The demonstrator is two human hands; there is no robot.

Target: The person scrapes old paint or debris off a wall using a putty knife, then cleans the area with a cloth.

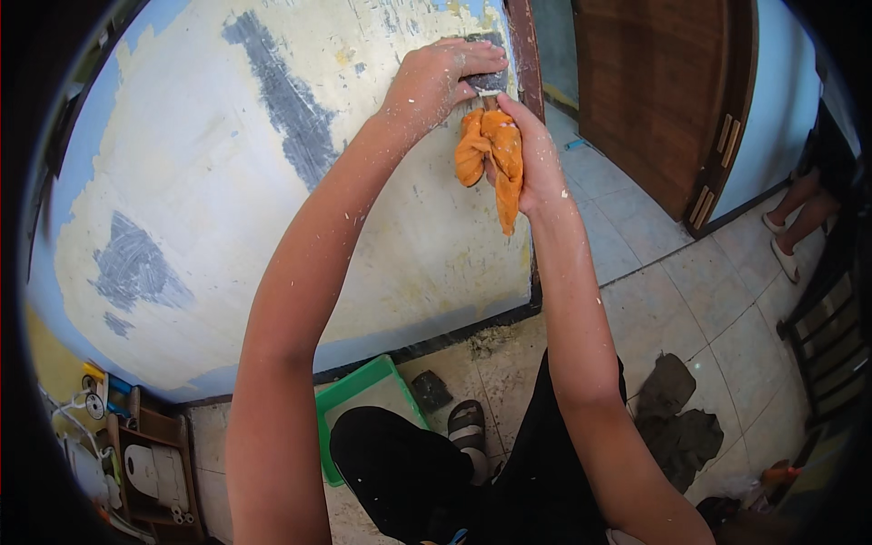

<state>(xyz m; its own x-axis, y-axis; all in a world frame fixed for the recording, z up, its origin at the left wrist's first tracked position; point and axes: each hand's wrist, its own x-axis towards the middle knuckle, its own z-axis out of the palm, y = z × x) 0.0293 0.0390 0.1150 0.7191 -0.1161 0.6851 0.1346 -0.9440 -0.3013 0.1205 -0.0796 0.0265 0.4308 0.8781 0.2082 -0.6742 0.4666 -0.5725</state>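
Observation:
Paint flakes speckle my left hand [436,80], which lies with its fingers over a dark grey patch near the right edge of the wall [409,225]. Just below those fingers, my right hand [535,157] grips a tool whose handle is wrapped in an orange cloth [501,146]. A thin pale edge of the tool [488,93] shows against the wall; its exact kind cannot be told. The wall has cream and pale areas, peeled blue paint and scraped grey patches.
A brown door frame [524,61] borders the wall, beside a wooden door [647,102]. Below are a green tray [402,381], a dark flat piece [431,391] and dark cloths [678,422]. Wooden shelving [153,470] stands lower left. Another person's legs [800,211] show at right.

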